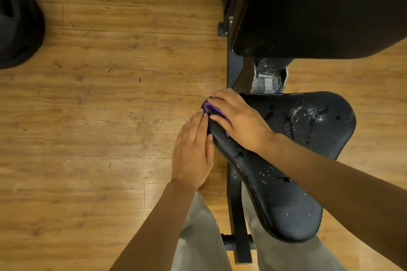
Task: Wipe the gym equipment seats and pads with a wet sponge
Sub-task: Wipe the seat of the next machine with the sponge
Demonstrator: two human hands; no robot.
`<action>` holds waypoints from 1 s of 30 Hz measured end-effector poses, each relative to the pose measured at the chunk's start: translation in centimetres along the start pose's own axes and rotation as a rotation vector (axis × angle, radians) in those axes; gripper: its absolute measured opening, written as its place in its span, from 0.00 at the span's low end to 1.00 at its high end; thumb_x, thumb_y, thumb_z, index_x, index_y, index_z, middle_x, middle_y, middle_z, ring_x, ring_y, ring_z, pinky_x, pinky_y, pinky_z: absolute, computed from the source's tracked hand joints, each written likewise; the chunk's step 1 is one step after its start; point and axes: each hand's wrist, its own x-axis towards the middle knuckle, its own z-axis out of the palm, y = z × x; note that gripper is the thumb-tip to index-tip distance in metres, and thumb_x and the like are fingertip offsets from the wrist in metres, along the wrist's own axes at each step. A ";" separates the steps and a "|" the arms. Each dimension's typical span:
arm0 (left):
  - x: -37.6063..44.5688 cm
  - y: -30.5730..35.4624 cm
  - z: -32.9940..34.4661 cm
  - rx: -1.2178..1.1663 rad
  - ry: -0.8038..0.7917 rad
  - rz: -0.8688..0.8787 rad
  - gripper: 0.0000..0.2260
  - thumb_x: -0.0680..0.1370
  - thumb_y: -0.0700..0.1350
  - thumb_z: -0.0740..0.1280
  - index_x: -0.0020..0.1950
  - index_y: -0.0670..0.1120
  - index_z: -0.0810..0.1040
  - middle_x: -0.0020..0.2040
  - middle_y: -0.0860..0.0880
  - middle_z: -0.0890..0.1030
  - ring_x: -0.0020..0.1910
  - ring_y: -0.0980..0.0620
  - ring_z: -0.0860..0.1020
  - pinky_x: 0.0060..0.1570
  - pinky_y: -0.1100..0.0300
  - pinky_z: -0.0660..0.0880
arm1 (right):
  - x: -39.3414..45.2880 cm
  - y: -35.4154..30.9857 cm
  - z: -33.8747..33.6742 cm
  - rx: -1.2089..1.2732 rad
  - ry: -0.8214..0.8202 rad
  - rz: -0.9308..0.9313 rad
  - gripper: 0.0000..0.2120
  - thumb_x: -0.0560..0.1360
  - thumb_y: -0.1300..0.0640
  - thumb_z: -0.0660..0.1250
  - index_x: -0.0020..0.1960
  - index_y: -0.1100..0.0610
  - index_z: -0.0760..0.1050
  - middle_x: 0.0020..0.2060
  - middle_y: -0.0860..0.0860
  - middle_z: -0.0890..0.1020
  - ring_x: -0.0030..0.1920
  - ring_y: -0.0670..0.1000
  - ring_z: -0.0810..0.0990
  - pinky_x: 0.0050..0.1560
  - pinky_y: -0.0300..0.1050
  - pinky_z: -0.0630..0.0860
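One purple sponge (214, 110) lies crumpled on the wet, speckled black seat (293, 156).

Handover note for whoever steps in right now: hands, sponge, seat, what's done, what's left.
Right hand: pressing the purple sponge onto the seat's left corner.
Left hand: flat, fingers straight, against the seat's left edge beside the sponge.
Seat: black, wet, with droplets and foam specks across most of the top; looks largely wiped.
Back pad: just beyond the seat; some white specks along its near edge, the rest too dark to judge.
Left to do: finish this corner and the edge, then probably the back pad.
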 end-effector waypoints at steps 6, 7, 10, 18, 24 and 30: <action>-0.3 0.2 0.4 -0.011 -0.002 0.003 0.22 0.84 0.45 0.55 0.75 0.36 0.66 0.76 0.40 0.67 0.75 0.46 0.65 0.74 0.52 0.61 | 3.0 -0.5 1.3 -0.018 0.106 0.144 0.11 0.78 0.61 0.64 0.56 0.66 0.79 0.54 0.60 0.79 0.58 0.60 0.77 0.59 0.54 0.77; -0.4 0.2 0.4 -0.020 -0.018 0.004 0.23 0.84 0.46 0.54 0.76 0.35 0.65 0.76 0.39 0.66 0.76 0.46 0.64 0.75 0.52 0.62 | 2.3 -0.8 1.2 -0.007 0.101 0.104 0.11 0.79 0.62 0.63 0.57 0.67 0.78 0.55 0.61 0.78 0.59 0.60 0.76 0.63 0.51 0.74; -0.3 0.0 0.3 -0.079 -0.078 -0.002 0.25 0.84 0.48 0.53 0.78 0.37 0.59 0.79 0.40 0.61 0.78 0.48 0.59 0.76 0.51 0.61 | -1.2 -1.9 0.9 -0.022 0.052 -0.026 0.16 0.77 0.66 0.63 0.64 0.68 0.75 0.62 0.62 0.77 0.68 0.62 0.70 0.73 0.52 0.66; -0.9 -1.8 -0.4 -0.249 -0.123 0.017 0.29 0.83 0.53 0.57 0.79 0.40 0.57 0.80 0.47 0.56 0.78 0.54 0.58 0.73 0.66 0.58 | -1.8 -1.2 0.8 -0.082 -0.028 -0.066 0.18 0.81 0.56 0.58 0.65 0.66 0.76 0.65 0.59 0.77 0.72 0.59 0.69 0.71 0.49 0.69; -0.5 -2.2 -1.0 -0.237 -0.092 -0.008 0.32 0.80 0.57 0.61 0.79 0.40 0.60 0.79 0.46 0.60 0.75 0.48 0.66 0.67 0.57 0.70 | 2.3 -1.2 2.3 -0.010 0.053 0.150 0.12 0.78 0.67 0.64 0.61 0.67 0.77 0.61 0.62 0.77 0.70 0.64 0.70 0.73 0.59 0.66; 0.5 -2.9 -1.6 -0.228 -0.157 0.020 0.35 0.79 0.59 0.61 0.79 0.40 0.57 0.80 0.45 0.58 0.77 0.53 0.59 0.73 0.71 0.55 | -3.6 -3.0 1.2 -0.021 -0.031 -0.067 0.17 0.78 0.65 0.62 0.66 0.66 0.75 0.67 0.61 0.75 0.74 0.62 0.65 0.73 0.55 0.66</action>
